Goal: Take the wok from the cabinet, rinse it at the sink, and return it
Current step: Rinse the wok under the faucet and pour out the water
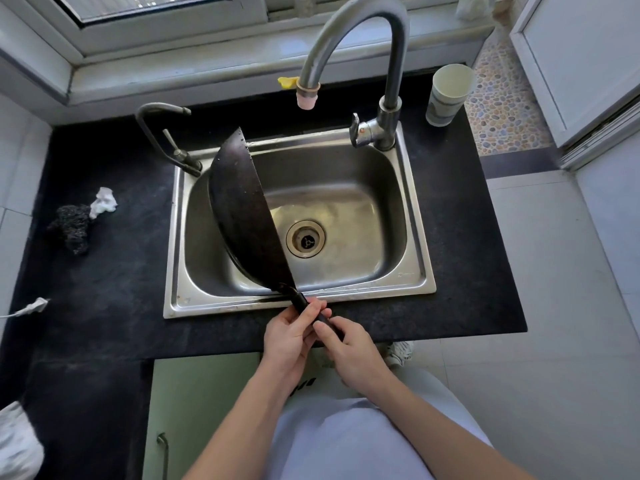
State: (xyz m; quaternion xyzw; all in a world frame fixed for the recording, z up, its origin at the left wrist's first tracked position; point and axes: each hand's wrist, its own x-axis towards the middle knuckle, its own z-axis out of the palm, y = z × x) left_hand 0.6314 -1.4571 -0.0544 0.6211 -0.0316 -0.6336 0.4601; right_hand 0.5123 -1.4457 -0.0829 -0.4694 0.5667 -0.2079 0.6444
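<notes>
— Wok [239, 216] location?
— Tilted on edge in the stainless sink [346, 202], left half, bulge facing left; handle [300, 300] sticking out over the front rim.
— And the grips?
— Closed round the handle with the left grip [289, 336]; clasping its end, just behind, with the right grip [349, 348]; both above the black surface [104, 271].

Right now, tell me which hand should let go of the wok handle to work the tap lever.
Right hand. The tap lever sits back right of the sink, on its side; the left hand grips the wok handle nearer the pan and could probably steady it alone.
</notes>
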